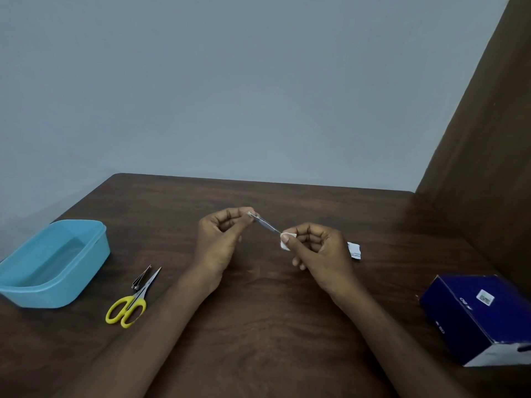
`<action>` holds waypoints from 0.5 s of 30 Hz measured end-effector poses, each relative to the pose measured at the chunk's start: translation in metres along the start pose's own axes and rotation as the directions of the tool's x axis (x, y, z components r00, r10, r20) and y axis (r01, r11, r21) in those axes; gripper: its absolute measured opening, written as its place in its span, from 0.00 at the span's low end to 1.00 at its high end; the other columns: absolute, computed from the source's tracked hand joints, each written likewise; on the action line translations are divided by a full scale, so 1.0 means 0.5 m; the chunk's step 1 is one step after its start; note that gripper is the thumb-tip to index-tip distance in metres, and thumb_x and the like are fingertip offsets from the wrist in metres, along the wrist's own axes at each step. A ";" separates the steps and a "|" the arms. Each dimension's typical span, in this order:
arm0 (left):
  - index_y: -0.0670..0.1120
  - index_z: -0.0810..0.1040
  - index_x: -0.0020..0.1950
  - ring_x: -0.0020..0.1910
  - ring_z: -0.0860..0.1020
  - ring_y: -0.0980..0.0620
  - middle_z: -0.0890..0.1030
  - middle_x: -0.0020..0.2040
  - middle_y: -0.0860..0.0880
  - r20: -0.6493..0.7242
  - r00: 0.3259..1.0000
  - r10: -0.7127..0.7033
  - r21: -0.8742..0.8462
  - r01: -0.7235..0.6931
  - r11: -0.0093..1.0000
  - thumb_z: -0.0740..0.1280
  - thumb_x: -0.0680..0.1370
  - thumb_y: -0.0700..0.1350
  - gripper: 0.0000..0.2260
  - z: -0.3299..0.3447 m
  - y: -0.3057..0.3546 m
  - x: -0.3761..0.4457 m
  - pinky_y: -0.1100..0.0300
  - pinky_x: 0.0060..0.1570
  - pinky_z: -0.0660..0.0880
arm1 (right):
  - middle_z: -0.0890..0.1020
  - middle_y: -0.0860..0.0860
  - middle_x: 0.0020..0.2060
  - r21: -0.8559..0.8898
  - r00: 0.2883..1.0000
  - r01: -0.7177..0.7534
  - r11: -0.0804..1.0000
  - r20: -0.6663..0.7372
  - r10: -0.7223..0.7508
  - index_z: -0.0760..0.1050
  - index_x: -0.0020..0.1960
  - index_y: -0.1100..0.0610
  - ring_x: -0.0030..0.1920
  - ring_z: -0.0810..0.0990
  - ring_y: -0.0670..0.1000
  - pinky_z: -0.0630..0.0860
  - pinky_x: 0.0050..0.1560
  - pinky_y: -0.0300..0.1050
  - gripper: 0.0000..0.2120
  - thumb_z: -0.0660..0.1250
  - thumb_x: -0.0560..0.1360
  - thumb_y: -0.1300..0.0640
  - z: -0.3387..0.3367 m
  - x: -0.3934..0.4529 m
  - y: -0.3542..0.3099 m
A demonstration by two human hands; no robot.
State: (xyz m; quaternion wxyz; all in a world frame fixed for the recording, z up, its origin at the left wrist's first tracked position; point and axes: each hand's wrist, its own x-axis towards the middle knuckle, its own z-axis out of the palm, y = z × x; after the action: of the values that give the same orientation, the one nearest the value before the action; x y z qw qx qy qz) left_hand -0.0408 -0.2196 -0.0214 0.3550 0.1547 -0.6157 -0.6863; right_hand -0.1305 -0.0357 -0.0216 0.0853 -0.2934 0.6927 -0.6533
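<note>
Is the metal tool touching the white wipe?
Touching: the head view shows the tool, held by the left hand, meeting the wipe pinched in the right hand.

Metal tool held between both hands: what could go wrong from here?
1. The pointed end of the metal tool sits in the white pad pinched by the right hand; it could pierce through and prick a finger.
2. The left hand pinches only its far end, so it might slip and drop onto the table.

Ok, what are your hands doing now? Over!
Left hand pinching thin metal tool. Right hand pinching white pad at its tip. Nothing in the way.
</note>
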 end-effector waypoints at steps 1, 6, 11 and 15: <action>0.45 0.88 0.49 0.28 0.72 0.62 0.88 0.39 0.52 -0.005 1.000 0.000 -0.004 0.000 1.000 0.76 0.79 0.39 0.02 0.000 0.000 0.000 0.70 0.32 0.70 | 0.89 0.53 0.40 -0.006 1.000 0.001 1.000 0.000 -0.001 0.86 0.47 0.57 0.28 0.80 0.47 0.74 0.29 0.38 0.02 0.78 0.78 0.59 -0.001 0.000 -0.001; 0.44 0.87 0.52 0.41 0.82 0.60 0.90 0.48 0.49 0.239 0.971 0.015 0.112 -0.043 0.993 0.75 0.80 0.41 0.02 0.003 0.002 -0.014 0.67 0.38 0.74 | 0.89 0.54 0.41 0.039 0.999 -0.013 0.999 0.032 0.012 0.86 0.48 0.57 0.28 0.78 0.47 0.72 0.28 0.38 0.06 0.78 0.76 0.54 0.008 -0.004 -0.005; 0.42 0.86 0.54 0.39 0.79 0.59 0.89 0.47 0.49 0.277 0.959 0.065 0.088 -0.093 0.992 0.73 0.81 0.40 0.03 0.002 0.003 -0.011 0.66 0.37 0.74 | 0.89 0.53 0.43 0.090 0.996 -0.065 0.994 0.063 0.059 0.86 0.49 0.57 0.29 0.77 0.48 0.71 0.29 0.40 0.07 0.76 0.78 0.53 0.012 -0.003 -0.003; 0.46 0.86 0.53 0.37 0.80 0.62 0.90 0.46 0.51 0.206 0.976 0.069 0.012 -0.073 0.997 0.74 0.79 0.42 0.04 0.009 0.003 -0.006 0.68 0.35 0.73 | 0.90 0.55 0.45 0.115 0.990 -0.101 0.988 0.113 0.088 0.86 0.48 0.58 0.30 0.77 0.47 0.72 0.30 0.39 0.05 0.75 0.79 0.56 -0.001 0.003 0.000</action>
State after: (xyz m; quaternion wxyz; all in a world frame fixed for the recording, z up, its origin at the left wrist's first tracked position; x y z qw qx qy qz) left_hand -0.0411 -0.2141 -0.0197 0.3124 0.0642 -0.6608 -0.6794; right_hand -0.1320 -0.0360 -0.0209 0.1710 -0.2892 0.6595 -0.6724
